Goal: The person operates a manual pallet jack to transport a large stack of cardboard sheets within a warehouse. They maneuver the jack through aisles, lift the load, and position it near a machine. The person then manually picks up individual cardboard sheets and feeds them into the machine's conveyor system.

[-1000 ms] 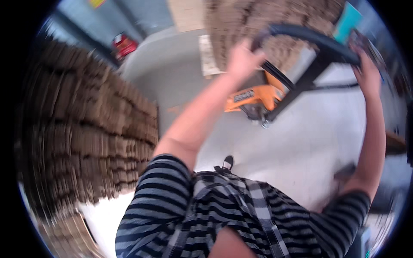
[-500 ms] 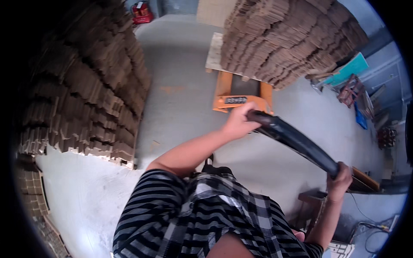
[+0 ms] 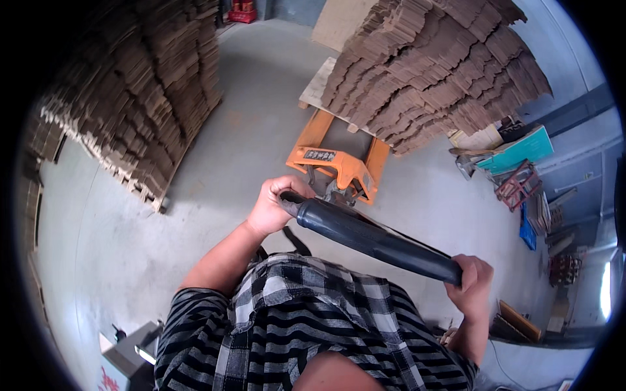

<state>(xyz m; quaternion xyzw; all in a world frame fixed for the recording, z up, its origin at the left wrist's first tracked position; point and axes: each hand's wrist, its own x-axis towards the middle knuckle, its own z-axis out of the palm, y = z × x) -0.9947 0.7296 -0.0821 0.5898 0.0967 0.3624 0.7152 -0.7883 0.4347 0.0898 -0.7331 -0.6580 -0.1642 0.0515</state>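
Both hands grip the black looped handle [image 3: 378, 242] of an orange pallet jack [image 3: 339, 166]. My left hand [image 3: 274, 203] is closed around the handle's left end, and my right hand [image 3: 471, 285] wraps its right end, lower in the view. The handle slants down to the right in front of my body and covers part of the jack's lower end. Beyond it, the jack's forks run under a wooden pallet [image 3: 317, 83] loaded with tall stacks of flat brown cardboard [image 3: 430, 78].
Another tall cardboard stack [image 3: 150, 98] stands on a pallet at the left. Along the right wall are a teal board [image 3: 518, 151], a red metal frame [image 3: 518, 184] and a blue item [image 3: 527, 227]. A red fire-extinguisher holder [image 3: 242, 12] sits far back. A grey cabinet [image 3: 134, 355] is at lower left.
The handle and both hands have shifted left in view, and the handle's slant is flatter. The jack and loaded pallet appear further left and rotated. A grey cabinet has come into view.
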